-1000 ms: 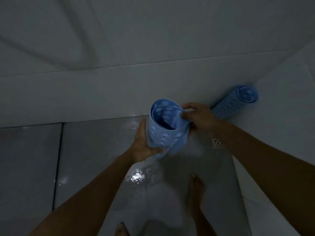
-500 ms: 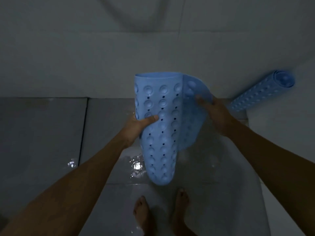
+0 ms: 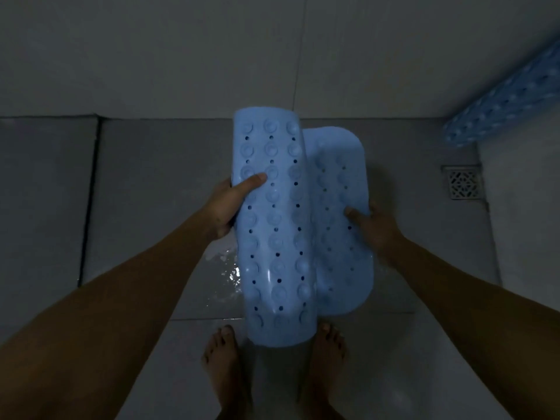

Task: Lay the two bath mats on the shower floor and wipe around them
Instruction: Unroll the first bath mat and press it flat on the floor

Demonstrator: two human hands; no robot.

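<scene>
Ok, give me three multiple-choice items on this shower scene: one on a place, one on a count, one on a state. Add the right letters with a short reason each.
1. Where is the floor drain?
A. at the right, near the side wall
B. between the feet
C. under the left arm

2. How many hands grip the half-unrolled mat?
A. none
B. one
C. two

3. What state is the second mat in?
A. spread flat
B. rolled up
C. folded in a square

Answers:
1 A, the grate sits by the right wall.
2 C, the left hand and the right hand each hold a long edge.
3 B, it is a tube leaning in the corner.
</scene>
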